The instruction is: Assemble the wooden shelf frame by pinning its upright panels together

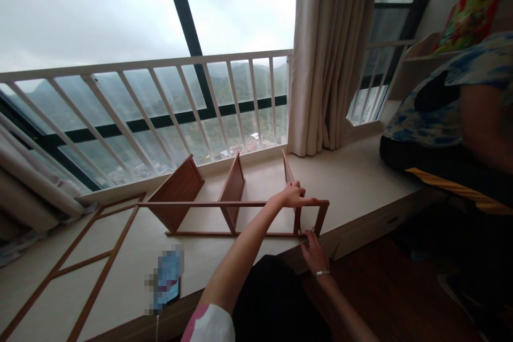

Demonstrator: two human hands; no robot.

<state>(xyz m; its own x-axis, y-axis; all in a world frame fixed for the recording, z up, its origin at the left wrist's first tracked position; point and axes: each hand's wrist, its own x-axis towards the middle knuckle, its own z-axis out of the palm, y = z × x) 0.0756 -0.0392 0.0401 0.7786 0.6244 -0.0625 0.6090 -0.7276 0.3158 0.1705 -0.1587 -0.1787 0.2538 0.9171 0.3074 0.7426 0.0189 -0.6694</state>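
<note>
A brown wooden shelf frame [200, 204] lies on its side on the window ledge, with several boards standing crosswise in it. My left hand [292, 195] is closed over the upper rail near its right end, beside the rightmost board [287, 167]. Lower down, my right hand [315, 252] is at the frame's bottom right corner, fingers drawn together. Whatever those fingertips hold is too small and shaded to make out. A silver bracelet circles the right wrist.
A flat ladder-like wooden frame [82, 246] lies on the ledge [344, 181] at left. A phone [170, 291], partly blurred out, has a cable. Behind are a white railing [160, 67] and beige curtain [324, 59]. Another person [444, 96] sits at right.
</note>
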